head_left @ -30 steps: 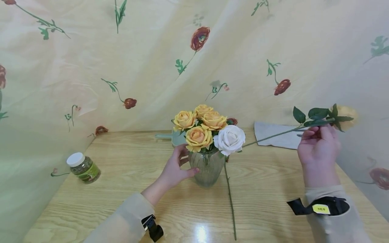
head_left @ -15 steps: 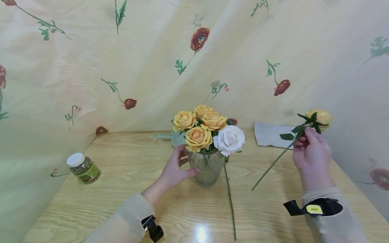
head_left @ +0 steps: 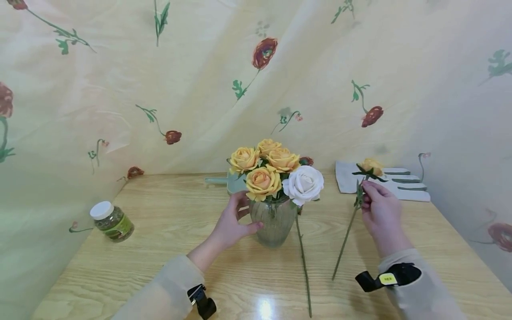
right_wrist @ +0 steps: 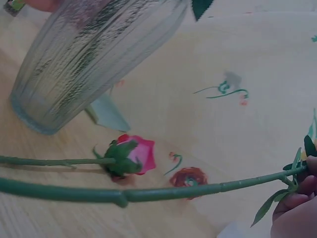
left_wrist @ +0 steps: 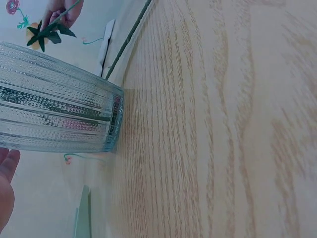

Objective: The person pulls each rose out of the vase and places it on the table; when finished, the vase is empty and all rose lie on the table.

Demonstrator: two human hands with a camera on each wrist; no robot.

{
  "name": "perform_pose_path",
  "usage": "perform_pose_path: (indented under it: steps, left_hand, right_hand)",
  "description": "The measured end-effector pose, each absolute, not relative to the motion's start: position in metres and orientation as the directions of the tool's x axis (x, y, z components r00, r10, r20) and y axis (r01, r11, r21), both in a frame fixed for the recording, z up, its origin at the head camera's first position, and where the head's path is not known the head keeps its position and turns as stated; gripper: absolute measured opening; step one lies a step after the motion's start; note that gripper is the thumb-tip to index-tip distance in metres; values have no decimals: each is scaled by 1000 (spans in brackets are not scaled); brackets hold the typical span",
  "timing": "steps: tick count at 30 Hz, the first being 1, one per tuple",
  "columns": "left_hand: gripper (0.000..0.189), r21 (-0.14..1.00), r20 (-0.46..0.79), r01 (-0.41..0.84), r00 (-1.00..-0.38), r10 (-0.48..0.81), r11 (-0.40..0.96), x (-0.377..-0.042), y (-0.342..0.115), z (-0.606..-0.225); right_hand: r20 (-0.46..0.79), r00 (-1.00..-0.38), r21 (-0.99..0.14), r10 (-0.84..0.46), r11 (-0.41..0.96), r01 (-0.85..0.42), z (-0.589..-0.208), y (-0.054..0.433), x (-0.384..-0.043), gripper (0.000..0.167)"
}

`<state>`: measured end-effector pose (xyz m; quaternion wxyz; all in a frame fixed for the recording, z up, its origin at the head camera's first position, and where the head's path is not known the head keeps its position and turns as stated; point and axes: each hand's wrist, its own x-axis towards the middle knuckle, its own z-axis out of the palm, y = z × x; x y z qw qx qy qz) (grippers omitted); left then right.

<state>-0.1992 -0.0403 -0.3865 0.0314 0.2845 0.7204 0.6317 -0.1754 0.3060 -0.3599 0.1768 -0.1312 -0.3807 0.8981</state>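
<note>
My left hand [head_left: 234, 222] holds the side of a ribbed clear glass vase [head_left: 274, 226], thumb in front. Upright in the vase stand several yellow roses [head_left: 262, 182] and a white rose [head_left: 304, 184]. To the right, my right hand [head_left: 382, 211] pinches a loose yellow rose [head_left: 372, 166] by its stem, just under the bloom. That rose is bloom up, and its long stem slants down to the left. A pink rose [right_wrist: 141, 153] lies on the table beside the vase; in the head view only its stem [head_left: 304, 266] shows well.
A jar with a white lid [head_left: 114, 222] stands at the left. Behind the vase lies a pale green flat thing with a handle [head_left: 236, 182]. A pale flat piece with dark strips [head_left: 346, 178] lies at the back right. Flower-printed cloth [head_left: 200, 89] hangs behind the wooden table.
My right hand has come left and nearer the vase with the yellow rose, whose stem has swung from nearly level to steep. The left hand stays on the vase.
</note>
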Motion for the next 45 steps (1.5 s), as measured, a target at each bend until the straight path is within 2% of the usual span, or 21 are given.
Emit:
perform_pose_path:
  steps: [7,14,18,22,26,31,40,45]
  left_hand:
    - [79,931,303,361,-842,447,48,-198,-40,-386]
    - [78,934,297,355,-842,450,49,-199,-40,-386]
    - [78,933,302,357,-840,452,41,-200,-40,-387]
    - [80,930,301,364,-842,449,58,-198,-38,-385]
    - [84,927,291,366,-845,448,88,-197,-37,-384]
    - [87,927,272,356,-851,450,114,-197,-37,-384]
    - [89,931,247,341,-854,457,134,-198,-38,-384]
    - [97,935,249,337,-848,468,114,-199,-37,-386]
  right_hand:
    - [-114,-915,-885,388,-457,-83,-375,291,-180,12]
    - [-88,-944,-987,317,-159,39,-389,281,-184,14]
    - [-54,-949,-997,311,33,68,-397,275,-188,6]
    - [-54,-948,-981,314,159,108,-405,269,-192,25]
    - [-75,-950,-958,303,242,153,-412,266,-195,36]
    - [-86,-949,-935,305,305,183,-421,263,-201,34]
    - [-105,-938,-932,329,298,208,-435,256,-205,33]
    - [-71,-937,-903,343,376,207,-438,253,-202,33]
